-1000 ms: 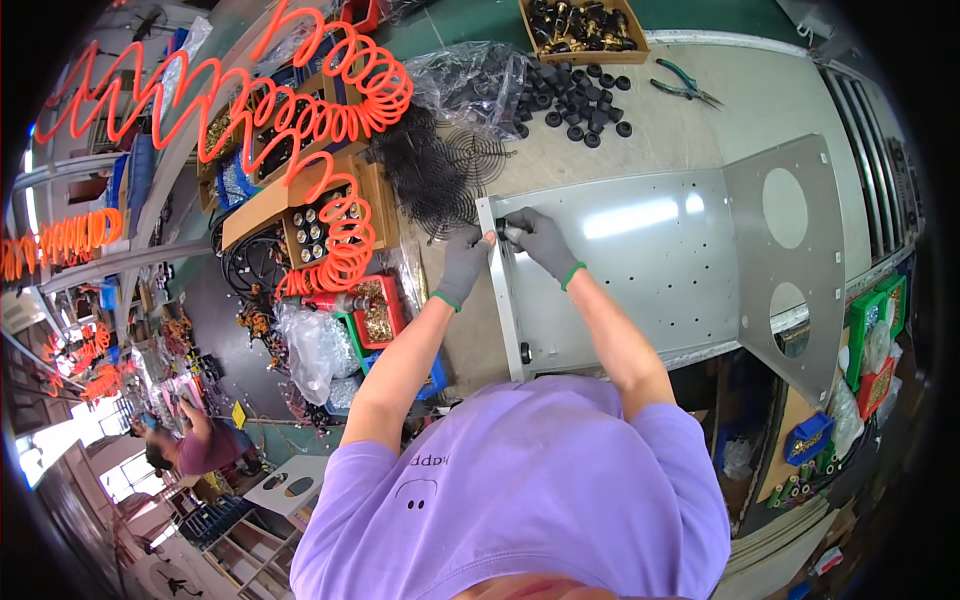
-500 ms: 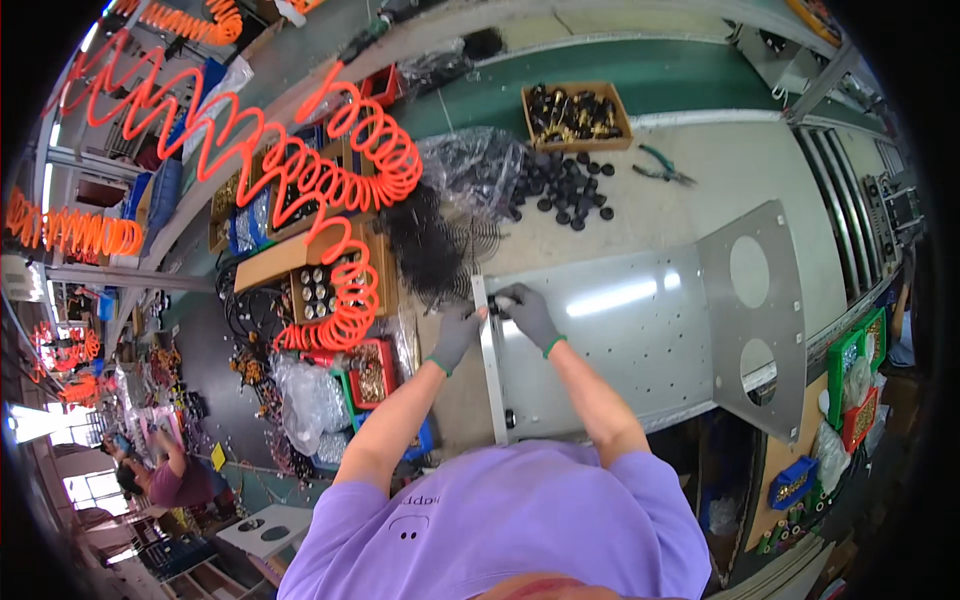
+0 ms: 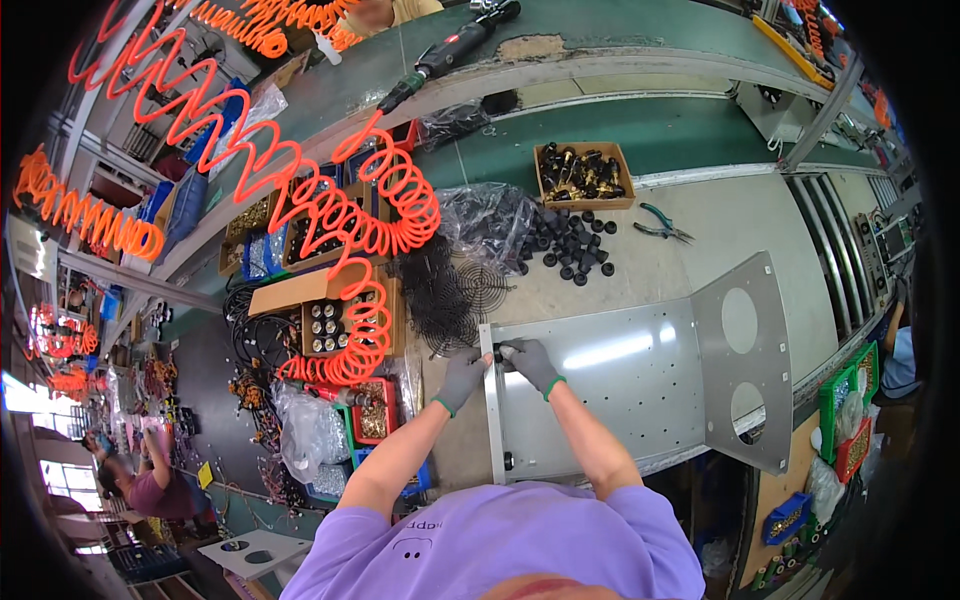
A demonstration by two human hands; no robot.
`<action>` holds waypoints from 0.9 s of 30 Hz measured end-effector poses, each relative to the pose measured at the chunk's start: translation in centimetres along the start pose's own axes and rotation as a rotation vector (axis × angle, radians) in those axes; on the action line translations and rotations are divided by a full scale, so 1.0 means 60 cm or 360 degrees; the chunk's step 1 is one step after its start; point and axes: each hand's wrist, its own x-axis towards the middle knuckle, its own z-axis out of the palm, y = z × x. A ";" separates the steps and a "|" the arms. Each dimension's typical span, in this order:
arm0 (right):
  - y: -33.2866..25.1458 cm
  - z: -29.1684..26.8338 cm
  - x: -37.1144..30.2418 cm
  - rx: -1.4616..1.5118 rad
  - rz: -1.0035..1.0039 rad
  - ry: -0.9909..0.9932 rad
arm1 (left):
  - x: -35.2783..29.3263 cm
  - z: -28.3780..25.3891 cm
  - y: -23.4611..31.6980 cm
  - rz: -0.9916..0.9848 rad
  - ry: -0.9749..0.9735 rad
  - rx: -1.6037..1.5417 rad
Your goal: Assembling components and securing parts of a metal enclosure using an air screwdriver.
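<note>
A grey bent sheet-metal panel (image 3: pixel 610 400) lies on the bench before me, its low flange standing up at the left and a taller end plate with two round holes (image 3: pixel 742 360) at the right. My left hand (image 3: pixel 463 380), gloved in grey, is closed against the outer face of the flange. On its inner face my gloved right hand (image 3: pixel 530 364) pinches a small black round part (image 3: pixel 499 357), mostly covered by the fingers. Nearer to me, another black round part (image 3: pixel 508 461) sits on the same flange.
Loose black round parts (image 3: pixel 575 245) lie beyond the panel, beside pliers (image 3: pixel 662 224) and a cardboard box (image 3: pixel 600 200) of brass-and-black fittings. Black wire fan guards (image 3: pixel 483 285) are stacked to the left. Orange coiled hoses (image 3: pixel 405 215) hang over cartons. A power screwdriver (image 3: pixel 450 52) rests on the shelf.
The whole view has shifted, so the bench and panel appear lower. Both hands stay at the same place on the flange, with the right fingers slightly more curled.
</note>
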 end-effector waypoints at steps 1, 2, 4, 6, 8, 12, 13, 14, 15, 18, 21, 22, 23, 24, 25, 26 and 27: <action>0.002 -0.001 0.001 0.0010 -0.0061 0.0005 | -0.001 0.000 0.000 -0.0004 0.0006 -0.0095; 0.007 0.000 -0.002 0.0032 -0.0047 0.0039 | -0.001 0.001 0.001 -0.0024 0.0009 -0.0191; 0.017 -0.002 -0.007 0.0041 -0.0238 0.0016 | -0.005 0.001 0.003 -0.0029 0.0022 -0.0266; 0.027 -0.004 -0.013 -0.0282 -0.0544 0.0111 | -0.008 0.000 0.004 -0.0029 -0.0002 -0.0198; 0.034 0.000 -0.015 -0.0358 -0.0706 0.0168 | -0.009 0.000 0.007 -0.0048 -0.0013 -0.0171; 0.028 0.005 -0.012 -0.0280 -0.0757 0.0238 | -0.004 0.002 0.012 -0.0031 0.0053 -0.0236; 0.022 0.003 -0.009 -0.0442 -0.0585 0.0197 | -0.003 0.003 0.012 -0.0010 0.0052 -0.0250; 0.016 -0.001 -0.006 -0.0629 -0.0327 0.0139 | -0.002 0.003 0.011 -0.0028 0.0042 -0.0235; 0.009 -0.005 -0.005 -0.0812 -0.0069 0.0080 | -0.001 0.002 0.009 -0.0023 0.0026 -0.0212; -0.004 -0.012 -0.012 -0.0629 0.0177 0.0069 | -0.001 0.001 0.002 -0.0079 0.0016 -0.0222; -0.003 -0.003 -0.022 -0.0897 -0.0332 0.0544 | -0.001 0.005 -0.007 -0.0074 0.0034 -0.0234; 0.000 0.000 -0.026 -0.0570 -0.0337 0.0438 | 0.001 0.005 -0.010 -0.0008 0.0045 -0.0225; 0.004 0.006 -0.031 -0.0265 -0.0252 0.0335 | 0.003 0.005 -0.013 -0.0045 0.0030 -0.0228; 0.006 0.007 -0.032 0.0057 -0.0157 0.0192 | 0.004 0.006 -0.014 -0.0045 0.0015 -0.0233; 0.008 0.007 -0.032 -0.0069 -0.0221 0.0221 | 0.004 0.007 -0.016 -0.0053 0.0034 -0.0223; 0.009 0.008 -0.030 -0.0175 -0.0275 0.0209 | 0.004 0.009 -0.016 -0.0052 0.0019 -0.0282; 0.009 0.007 -0.028 -0.0264 -0.0362 0.0209 | 0.003 0.010 -0.016 -0.0052 0.0045 -0.0316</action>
